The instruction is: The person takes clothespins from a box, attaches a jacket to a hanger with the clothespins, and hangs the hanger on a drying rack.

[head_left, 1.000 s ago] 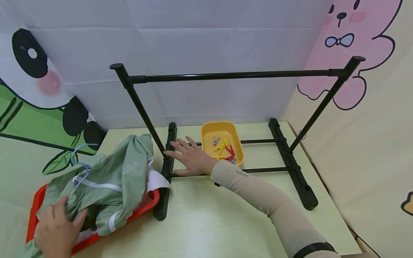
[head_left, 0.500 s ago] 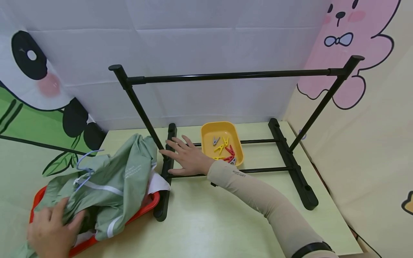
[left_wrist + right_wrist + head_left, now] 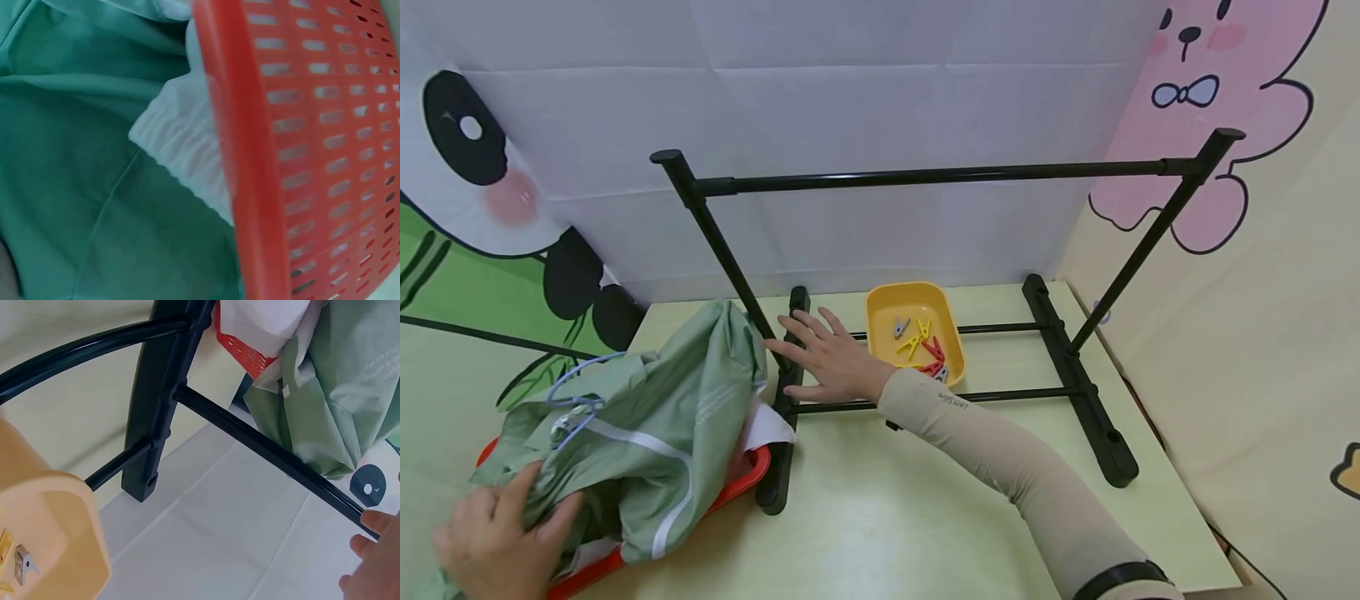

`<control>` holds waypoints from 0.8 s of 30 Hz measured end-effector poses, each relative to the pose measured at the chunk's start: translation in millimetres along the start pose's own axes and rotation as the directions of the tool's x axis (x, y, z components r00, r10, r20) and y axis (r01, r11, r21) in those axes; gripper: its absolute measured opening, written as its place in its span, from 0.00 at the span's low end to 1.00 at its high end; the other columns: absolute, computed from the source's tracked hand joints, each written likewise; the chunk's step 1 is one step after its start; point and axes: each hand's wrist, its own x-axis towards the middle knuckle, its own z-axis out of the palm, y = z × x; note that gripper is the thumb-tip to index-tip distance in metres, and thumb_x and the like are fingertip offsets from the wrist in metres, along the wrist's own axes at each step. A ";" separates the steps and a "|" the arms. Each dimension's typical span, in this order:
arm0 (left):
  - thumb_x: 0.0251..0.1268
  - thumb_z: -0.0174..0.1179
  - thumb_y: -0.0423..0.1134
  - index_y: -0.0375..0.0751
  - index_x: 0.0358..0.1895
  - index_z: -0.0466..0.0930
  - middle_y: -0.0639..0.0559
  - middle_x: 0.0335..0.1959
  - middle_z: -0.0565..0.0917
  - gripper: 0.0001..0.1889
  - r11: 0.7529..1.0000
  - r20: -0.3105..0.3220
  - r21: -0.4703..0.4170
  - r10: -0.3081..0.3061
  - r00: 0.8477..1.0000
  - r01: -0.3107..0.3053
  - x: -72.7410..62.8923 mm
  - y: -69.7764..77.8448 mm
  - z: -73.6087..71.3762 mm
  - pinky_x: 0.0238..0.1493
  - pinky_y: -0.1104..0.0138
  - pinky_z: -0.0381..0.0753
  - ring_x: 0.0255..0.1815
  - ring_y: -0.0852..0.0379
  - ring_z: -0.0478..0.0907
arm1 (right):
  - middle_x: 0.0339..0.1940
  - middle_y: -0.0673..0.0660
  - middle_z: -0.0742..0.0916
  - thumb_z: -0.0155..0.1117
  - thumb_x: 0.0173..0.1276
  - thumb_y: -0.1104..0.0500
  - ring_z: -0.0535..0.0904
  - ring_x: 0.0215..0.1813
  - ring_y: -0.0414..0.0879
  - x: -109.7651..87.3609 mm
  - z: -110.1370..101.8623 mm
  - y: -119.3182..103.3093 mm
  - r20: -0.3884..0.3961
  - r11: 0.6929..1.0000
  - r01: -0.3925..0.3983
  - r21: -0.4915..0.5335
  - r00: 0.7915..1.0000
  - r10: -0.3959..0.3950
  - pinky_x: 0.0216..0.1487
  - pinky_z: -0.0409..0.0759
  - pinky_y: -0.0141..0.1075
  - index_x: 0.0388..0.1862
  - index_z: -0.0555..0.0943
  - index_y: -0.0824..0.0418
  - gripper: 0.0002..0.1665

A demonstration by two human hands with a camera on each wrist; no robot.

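A green garment [image 3: 677, 417] with white piping bulges out of a red basket [image 3: 748, 475] at the left, and the hook of a light blue hanger [image 3: 580, 400] sticks out of it. My left hand [image 3: 505, 529] grips the garment's near left side, its thumb and index finger over the cloth. In the left wrist view, green cloth and a white elastic edge [image 3: 184, 140] lie against the basket rim. Fingers spread, my right hand [image 3: 827, 358] reaches beside the left post of a black rack [image 3: 925, 177]. Contact with the post is hard to tell.
Between the rack's feet sits a yellow tray [image 3: 913, 292] with several red, yellow and grey clips. The rack's right foot [image 3: 1078, 383] stands on the pale table [image 3: 880, 517]. Cartoon-printed cloth walls rise behind and at both sides.
My left hand has moved left and slightly down, and the garment and hanger have shifted and spread with it. The right hand has drifted slightly up and left, fingers still spread.
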 end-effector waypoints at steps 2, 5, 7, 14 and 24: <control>0.63 0.46 0.74 0.29 0.39 0.79 0.28 0.23 0.68 0.43 1.000 -0.017 -0.008 -0.001 1.000 0.001 1.7 1.5 -1.0 0.27 0.43 0.48 0.27 0.25 0.65 | 0.80 0.59 0.58 0.47 0.72 0.30 0.50 0.79 0.54 0.9 -1.6 -0.5 -0.013 1.000 0.004 -0.007 1.000 -0.004 0.77 0.39 0.52 0.80 0.56 0.46 0.43; 0.64 0.47 0.74 0.29 0.40 0.80 0.28 0.23 0.68 0.42 1.000 -0.009 -0.016 0.003 1.000 -0.003 3.4 3.0 -3.7 0.28 0.41 0.49 0.27 0.24 0.64 | 0.80 0.59 0.59 0.48 0.72 0.31 0.51 0.79 0.54 2.1 -4.0 -1.2 -0.026 1.000 0.009 -0.013 1.000 -0.010 0.76 0.41 0.53 0.80 0.57 0.46 0.43; 0.64 0.47 0.74 0.29 0.40 0.80 0.28 0.22 0.67 0.42 1.000 -0.005 -0.027 0.008 1.000 -0.009 4.4 4.0 -5.3 0.29 0.41 0.49 0.27 0.24 0.63 | 0.80 0.58 0.58 0.47 0.72 0.31 0.50 0.79 0.54 2.9 -5.1 -1.7 -0.030 1.000 0.012 -0.015 0.999 -0.012 0.76 0.42 0.53 0.80 0.57 0.46 0.43; 0.64 0.48 0.73 0.30 0.35 0.81 0.31 0.19 0.67 0.41 0.993 -0.094 -0.082 0.081 0.992 -0.089 12.9 11.3 -8.2 0.25 0.45 0.48 0.23 0.26 0.62 | 0.80 0.59 0.58 0.47 0.74 0.32 0.51 0.79 0.54 6.0 -5.8 -2.8 -0.066 0.999 0.029 -0.016 0.997 -0.030 0.76 0.45 0.53 0.80 0.57 0.48 0.42; 0.63 0.51 0.73 0.30 0.32 0.81 0.35 0.15 0.66 0.41 0.972 -0.180 -0.151 0.155 0.971 -0.183 27.9 23.4 -10.6 0.19 0.49 0.46 0.17 0.30 0.58 | 0.80 0.60 0.56 0.49 0.73 0.33 0.51 0.79 0.55 10.1 -8.8 -6.1 -0.101 1.000 0.021 0.018 0.995 -0.019 0.76 0.43 0.52 0.80 0.57 0.47 0.42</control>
